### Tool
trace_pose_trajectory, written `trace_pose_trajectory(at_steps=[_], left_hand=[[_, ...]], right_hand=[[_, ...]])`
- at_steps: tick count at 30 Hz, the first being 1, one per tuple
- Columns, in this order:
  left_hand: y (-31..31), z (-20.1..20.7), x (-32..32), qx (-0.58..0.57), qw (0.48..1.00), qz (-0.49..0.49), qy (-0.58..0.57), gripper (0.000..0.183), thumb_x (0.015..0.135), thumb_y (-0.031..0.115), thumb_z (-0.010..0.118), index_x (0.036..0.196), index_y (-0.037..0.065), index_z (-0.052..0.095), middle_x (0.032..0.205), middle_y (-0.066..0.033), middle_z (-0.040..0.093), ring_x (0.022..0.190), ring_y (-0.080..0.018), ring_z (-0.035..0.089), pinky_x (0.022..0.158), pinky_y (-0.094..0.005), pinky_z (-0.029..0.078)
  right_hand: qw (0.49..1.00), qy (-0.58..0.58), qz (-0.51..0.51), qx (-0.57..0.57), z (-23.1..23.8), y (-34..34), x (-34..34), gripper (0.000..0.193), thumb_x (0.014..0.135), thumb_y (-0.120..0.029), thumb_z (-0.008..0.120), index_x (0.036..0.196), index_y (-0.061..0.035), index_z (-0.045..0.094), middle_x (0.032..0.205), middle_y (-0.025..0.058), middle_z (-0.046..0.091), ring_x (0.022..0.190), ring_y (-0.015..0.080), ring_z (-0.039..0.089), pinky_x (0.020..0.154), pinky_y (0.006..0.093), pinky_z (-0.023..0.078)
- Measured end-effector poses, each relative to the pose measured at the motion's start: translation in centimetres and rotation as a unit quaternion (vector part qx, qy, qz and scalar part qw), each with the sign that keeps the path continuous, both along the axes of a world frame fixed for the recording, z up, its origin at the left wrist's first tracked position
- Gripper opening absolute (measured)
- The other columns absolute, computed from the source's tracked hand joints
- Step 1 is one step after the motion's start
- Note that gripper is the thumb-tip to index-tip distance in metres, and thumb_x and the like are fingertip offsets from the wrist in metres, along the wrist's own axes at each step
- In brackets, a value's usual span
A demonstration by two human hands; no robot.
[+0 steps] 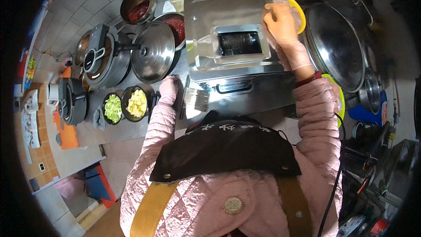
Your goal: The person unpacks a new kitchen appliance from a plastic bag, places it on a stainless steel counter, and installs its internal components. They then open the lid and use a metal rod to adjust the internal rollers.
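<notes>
Right arm: reaching up and forward, elbow out to the side, wrist past the dark red cuff [309, 78]. Right hand [280, 22] is back-up at the far right corner of the steel machine [199, 17], over the near-left side of the yellow bowl [302, 15]. Right fingers are bent with a gap showing by the thumb; can't tell if they pinch anything, tips partly hidden.

Machine top sits just left of those fingers; its rectangular opening [239, 43] is left and nearer me. Pale food [296, 11] in the yellow bowl is just right of my knuckles. Big round pan [335, 46] is further right and nearer me.

Left arm: lower, forearm angled forward, wrist fairly straight. Left hand [169, 87] is low by the counter, left of the machine. Left fingers are curled in; can't tell whether they grip something or are just folded.

Ribbed metal piece [196, 98] is right of the left fingers, slightly nearer me. Round metal lid [153, 52] is ahead and left of them. Dark bowl [124, 101] of yellow chunks is left and nearer me; a second bowl [104, 110], with chopped green pieces [113, 107], is just beyond it, further left.
</notes>
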State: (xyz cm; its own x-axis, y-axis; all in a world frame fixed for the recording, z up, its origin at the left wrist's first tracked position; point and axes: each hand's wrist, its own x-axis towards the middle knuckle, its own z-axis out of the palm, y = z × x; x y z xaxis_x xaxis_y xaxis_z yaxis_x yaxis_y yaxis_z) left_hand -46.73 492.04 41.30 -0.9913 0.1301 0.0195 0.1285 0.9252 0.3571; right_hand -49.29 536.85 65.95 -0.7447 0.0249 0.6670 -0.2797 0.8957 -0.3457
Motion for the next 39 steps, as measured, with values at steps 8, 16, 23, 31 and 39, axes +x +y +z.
trace_pose_trajectory(at_steps=[8, 16, 23, 31, 39], left_hand=[[0.6, 4.1, 1.5, -0.087, 0.993, -0.062, 0.053, 0.033, 0.085, 0.027, 0.068, 0.114, 0.011, 0.064, 0.105, -0.0127, 0.069, 0.095, -0.0316, 0.068, 0.081, -0.0421, 0.055], [1.5, 7.4, 3.6, -0.031, 0.995, -0.048, 0.082, 0.045, 0.077, 0.017, 0.076, 0.12, 0.013, 0.065, 0.107, -0.0104, 0.067, 0.1, -0.0307, 0.064, 0.086, -0.0405, 0.052], [1.6, 7.3, 4.0, -0.03, 0.995, -0.051, 0.082, 0.043, 0.077, 0.018, 0.077, 0.118, 0.013, 0.066, 0.106, -0.0104, 0.067, 0.099, -0.0307, 0.064, 0.085, -0.0409, 0.052], [1.8, 8.0, 4.3, -0.022, 0.993, -0.054, 0.099, 0.037, 0.082, 0.023, 0.074, 0.117, 0.012, 0.066, 0.103, -0.0091, 0.068, 0.096, -0.0287, 0.066, 0.084, -0.039, 0.052], [1.5, 9.6, 4.9, -0.016, 0.994, -0.023, 0.101, 0.028, 0.086, 0.022, 0.071, 0.112, 0.014, 0.07, 0.102, -0.0067, 0.07, 0.094, -0.0264, 0.068, 0.082, -0.0379, 0.054]], right_hand=[[0.974, -0.211, -0.053, -0.056, 1.1, 1.3, -0.9, 0.034, 0.088, -0.031, 0.066, 0.105, -0.0027, 0.068, 0.098, 0.0176, 0.069, 0.094, 0.036, 0.066, 0.084, 0.0435, 0.052], [0.954, -0.256, 0.154, -0.015, 3.0, 4.1, -2.0, 0.018, 0.088, -0.008, 0.066, 0.105, -0.005, 0.068, 0.104, 0.014, 0.068, 0.101, 0.0287, 0.065, 0.091, 0.0359, 0.05], [0.956, -0.222, 0.191, 0.02, 7.0, 4.0, -1.7, 0.02, 0.087, 0.002, 0.062, 0.104, -0.0064, 0.069, 0.108, 0.0101, 0.064, 0.104, 0.0267, 0.062, 0.094, 0.0317, 0.048], [0.961, -0.126, 0.103, -0.225, 7.4, 6.2, 2.7, 0.022, 0.087, -0.007, 0.07, 0.108, -0.0016, 0.068, 0.1, 0.0037, 0.067, 0.089, 0.0122, 0.063, 0.081, 0.0256, 0.05], [0.845, -0.165, 0.011, -0.509, -10.8, 11.3, 13.8, 0.021, 0.081, -0.007, 0.072, 0.101, -0.0023, 0.068, 0.09, 0.0046, 0.068, 0.083, 0.0137, 0.063, 0.079, 0.0295, 0.052]])
